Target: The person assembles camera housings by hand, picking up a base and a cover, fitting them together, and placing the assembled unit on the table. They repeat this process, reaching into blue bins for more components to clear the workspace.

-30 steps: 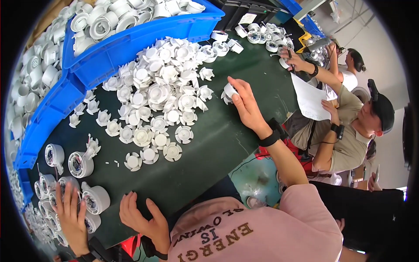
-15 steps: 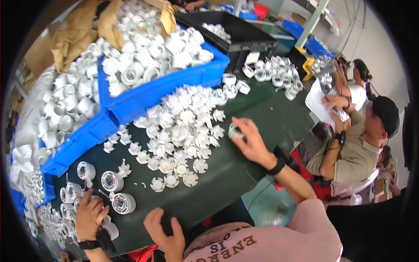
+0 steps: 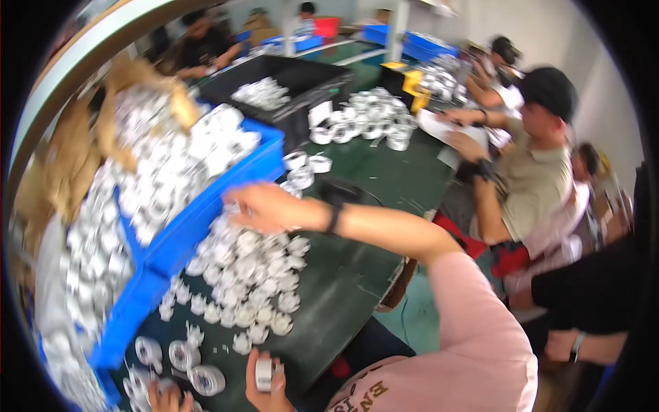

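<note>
My left hand (image 3: pixel 269 388), low in the picture by the near table edge, is closed round a white round plastic housing (image 3: pixel 264 375). My right hand (image 3: pixel 264 208) reaches across the table over the far end of a pile of white pronged plastic discs (image 3: pixel 250 275). Motion smears its fingers, so I cannot tell whether they hold a piece. To the left of my left hand stand several white round housings with dark centres (image 3: pixel 206 380). Another person's hand (image 3: pixel 170 398) is among them at the lower edge.
A long blue bin (image 3: pixel 206 213) heaped with white plastic parts runs along the left. Behind stands a black crate (image 3: pixel 295 117) with white pieces. More housings (image 3: pixel 374 117) lie on the green table (image 3: pixel 343 268) at its far end. Co-workers sit to the right and at the back.
My right hand has moved left from the bare table to above the disc pile. My left hand, open and bare before, now holds a white housing. The view has turned to the right.
</note>
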A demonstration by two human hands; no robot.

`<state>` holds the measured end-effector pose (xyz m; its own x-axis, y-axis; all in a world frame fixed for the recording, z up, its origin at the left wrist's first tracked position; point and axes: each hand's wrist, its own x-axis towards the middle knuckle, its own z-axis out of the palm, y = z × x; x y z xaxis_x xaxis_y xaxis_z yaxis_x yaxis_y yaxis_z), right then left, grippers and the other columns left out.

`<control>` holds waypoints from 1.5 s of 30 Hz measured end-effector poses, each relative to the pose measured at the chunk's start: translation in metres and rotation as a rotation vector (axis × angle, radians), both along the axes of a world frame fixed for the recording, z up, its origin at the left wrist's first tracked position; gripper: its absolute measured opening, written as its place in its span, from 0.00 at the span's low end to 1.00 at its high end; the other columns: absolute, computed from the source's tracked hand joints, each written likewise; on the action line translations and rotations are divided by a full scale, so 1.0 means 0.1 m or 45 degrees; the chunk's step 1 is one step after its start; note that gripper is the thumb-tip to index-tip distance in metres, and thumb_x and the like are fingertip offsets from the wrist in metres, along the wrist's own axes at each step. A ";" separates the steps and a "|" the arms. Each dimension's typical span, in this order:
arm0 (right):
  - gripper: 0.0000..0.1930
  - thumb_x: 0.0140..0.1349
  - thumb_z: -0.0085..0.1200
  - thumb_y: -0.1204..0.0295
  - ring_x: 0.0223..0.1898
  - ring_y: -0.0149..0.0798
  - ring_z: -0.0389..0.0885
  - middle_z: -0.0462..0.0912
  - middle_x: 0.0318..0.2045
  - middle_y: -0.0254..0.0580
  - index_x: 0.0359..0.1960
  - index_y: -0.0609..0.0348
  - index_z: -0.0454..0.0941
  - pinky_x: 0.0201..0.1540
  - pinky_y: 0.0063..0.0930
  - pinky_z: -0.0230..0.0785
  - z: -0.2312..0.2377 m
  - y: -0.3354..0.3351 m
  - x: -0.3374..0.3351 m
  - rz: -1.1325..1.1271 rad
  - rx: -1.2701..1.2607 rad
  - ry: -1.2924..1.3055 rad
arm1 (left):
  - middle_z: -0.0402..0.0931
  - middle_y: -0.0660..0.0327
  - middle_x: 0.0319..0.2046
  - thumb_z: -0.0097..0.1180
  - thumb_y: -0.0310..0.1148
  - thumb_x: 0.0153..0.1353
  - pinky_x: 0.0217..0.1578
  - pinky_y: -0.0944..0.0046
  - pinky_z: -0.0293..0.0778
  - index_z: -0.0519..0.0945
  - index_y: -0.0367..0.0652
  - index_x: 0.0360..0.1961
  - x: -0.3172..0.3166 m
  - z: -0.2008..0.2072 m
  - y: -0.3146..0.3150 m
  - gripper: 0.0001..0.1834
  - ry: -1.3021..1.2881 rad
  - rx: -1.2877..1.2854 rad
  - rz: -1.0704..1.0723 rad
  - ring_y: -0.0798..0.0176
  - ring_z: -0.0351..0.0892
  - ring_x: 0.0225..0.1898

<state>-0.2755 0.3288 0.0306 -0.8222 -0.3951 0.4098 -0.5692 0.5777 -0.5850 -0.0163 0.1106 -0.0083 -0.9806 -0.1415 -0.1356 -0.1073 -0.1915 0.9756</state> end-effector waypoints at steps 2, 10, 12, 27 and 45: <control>0.15 0.52 0.57 0.63 0.31 0.50 0.82 0.83 0.29 0.48 0.40 0.54 0.79 0.32 0.46 0.70 -0.14 0.29 -0.89 -0.644 0.312 0.429 | 0.76 0.54 0.43 0.53 0.27 0.62 0.39 0.68 0.72 0.70 0.29 0.56 0.06 -0.02 0.00 0.22 -0.086 0.125 0.010 0.64 0.75 0.39; 0.13 0.49 0.53 0.69 0.37 0.43 0.84 0.85 0.34 0.39 0.36 0.50 0.83 0.44 0.45 0.63 -0.06 0.55 -1.65 -1.084 0.568 0.021 | 0.77 0.56 0.36 0.44 0.44 0.66 0.27 0.70 0.65 0.70 0.32 0.56 -0.02 -0.18 0.03 0.26 -0.136 0.212 0.033 0.67 0.72 0.29; 0.10 0.52 0.51 0.67 0.36 0.45 0.84 0.85 0.32 0.40 0.34 0.48 0.83 0.43 0.47 0.64 -0.08 0.50 -1.60 -1.083 0.586 0.051 | 0.78 0.56 0.35 0.42 0.48 0.67 0.24 0.71 0.64 0.71 0.33 0.55 -0.01 -0.20 -0.03 0.28 -0.144 0.232 0.041 0.67 0.71 0.26; 0.38 0.47 0.70 0.63 0.28 0.42 0.79 0.77 0.30 0.44 0.54 0.59 0.57 0.31 0.31 0.70 -0.24 -0.13 2.12 0.425 0.117 -0.570 | 0.73 0.63 0.29 0.45 0.34 0.66 0.28 0.72 0.66 0.71 0.38 0.44 0.02 -0.17 0.12 0.11 0.046 -0.162 -0.152 0.72 0.69 0.27; 0.24 0.52 0.66 0.69 0.46 0.45 0.72 0.70 0.49 0.52 0.50 0.60 0.71 0.48 0.33 0.68 -0.45 -0.38 2.69 0.441 -0.560 -0.180 | 0.74 0.61 0.29 0.35 0.47 0.67 0.26 0.72 0.64 0.75 0.34 0.38 0.30 -0.02 0.21 0.25 0.163 -0.240 -0.108 0.72 0.70 0.27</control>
